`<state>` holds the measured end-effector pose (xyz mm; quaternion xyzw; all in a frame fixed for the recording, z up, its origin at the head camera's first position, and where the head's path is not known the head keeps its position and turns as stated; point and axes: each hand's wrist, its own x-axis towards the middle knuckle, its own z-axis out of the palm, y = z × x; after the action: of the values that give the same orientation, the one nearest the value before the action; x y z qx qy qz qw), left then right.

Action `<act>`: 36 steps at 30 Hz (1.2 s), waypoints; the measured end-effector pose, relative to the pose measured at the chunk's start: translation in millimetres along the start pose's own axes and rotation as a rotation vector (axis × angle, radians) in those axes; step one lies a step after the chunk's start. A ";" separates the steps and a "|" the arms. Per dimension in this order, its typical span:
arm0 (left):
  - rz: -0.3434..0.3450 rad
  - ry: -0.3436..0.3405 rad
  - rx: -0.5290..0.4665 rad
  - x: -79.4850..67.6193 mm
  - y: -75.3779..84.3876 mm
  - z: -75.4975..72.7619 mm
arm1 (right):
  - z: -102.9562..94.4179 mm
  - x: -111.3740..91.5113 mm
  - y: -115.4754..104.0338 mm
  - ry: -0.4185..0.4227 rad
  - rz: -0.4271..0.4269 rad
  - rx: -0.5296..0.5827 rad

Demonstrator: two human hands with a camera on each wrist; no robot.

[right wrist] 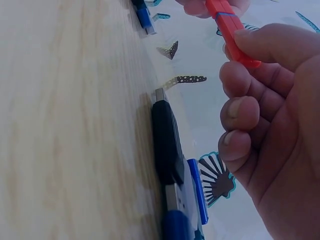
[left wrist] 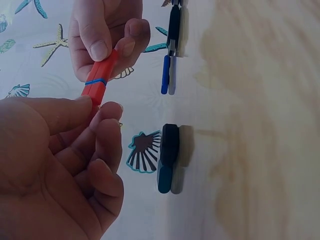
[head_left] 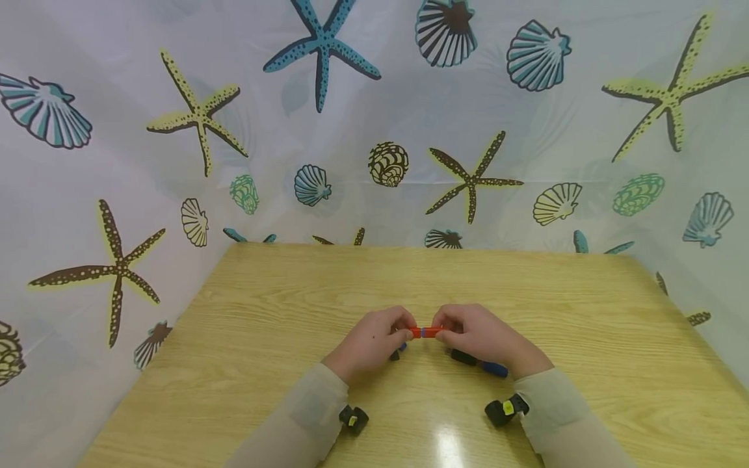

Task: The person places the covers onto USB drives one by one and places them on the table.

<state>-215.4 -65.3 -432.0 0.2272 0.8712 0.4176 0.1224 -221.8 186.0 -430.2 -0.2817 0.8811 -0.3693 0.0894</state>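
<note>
Red stick (head_left: 426, 332) with a blue band is spanning the gap between your two hands, raised above the table (head_left: 409, 279). Your left hand (head_left: 374, 338) is pinching its left end between thumb and fingers, and your right hand (head_left: 480, 335) is pinching the right end likewise, leaving the banded middle showing. Below your right hand, a long black-and-blue object (head_left: 468, 359) is resting on the table, slanting toward your right wrist; a shorter dark piece (left wrist: 169, 145) is sitting below your left hand, which is partly hiding it in the head view. Beyond your fingers, the table is stretching to its far edge, where a patterned sheet (head_left: 351, 130) is rising; the side edges are running well apart from both hands, giving you width either way.
</note>
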 end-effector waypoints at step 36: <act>0.011 0.020 -0.033 -2.8 5.2 1.6 | -1.8 0.1 -3.1 0.013 -0.007 0.011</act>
<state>-210.8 -62.8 -428.9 0.2255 0.8641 0.4349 0.1151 -221.2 185.3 -426.8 -0.2817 0.8786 -0.3763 0.0841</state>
